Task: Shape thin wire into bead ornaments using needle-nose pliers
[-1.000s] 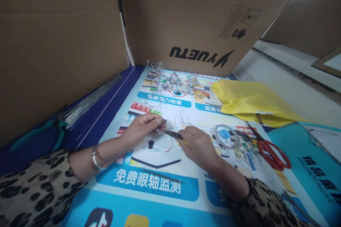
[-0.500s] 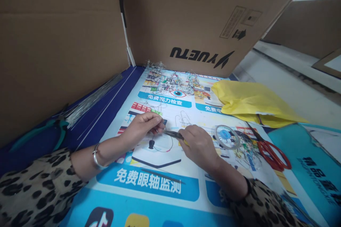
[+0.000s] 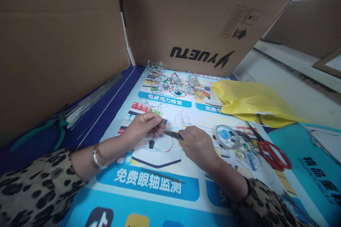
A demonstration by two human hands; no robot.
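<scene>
My left hand (image 3: 144,127) is closed in a pinch on a thin wire loop (image 3: 168,151) with a small pink-red section, which hangs below the fingertips. My right hand (image 3: 198,145) is wrapped around small pliers (image 3: 173,134). Their dark, narrow jaws point left and reach the left fingertips, where the wire is pinched. Whether the jaws grip the wire is too small to make out, and the handles are hidden in the palm. Just beyond the hands, a few bent wires (image 3: 183,117) lie on the printed sheet (image 3: 149,202).
Cardboard walls (image 3: 207,14) rise behind and left. Tangled wire pieces (image 3: 186,82) lie at the back. To the left are straight wires (image 3: 92,101) and teal-handled pliers (image 3: 61,127). A clear ring-shaped roll (image 3: 226,137), red-handled scissors (image 3: 274,156) and a yellow bag (image 3: 253,101) lie right.
My right hand has turned slightly with the pliers, and a bit of yellow handle is now out of sight. My left hand stays put.
</scene>
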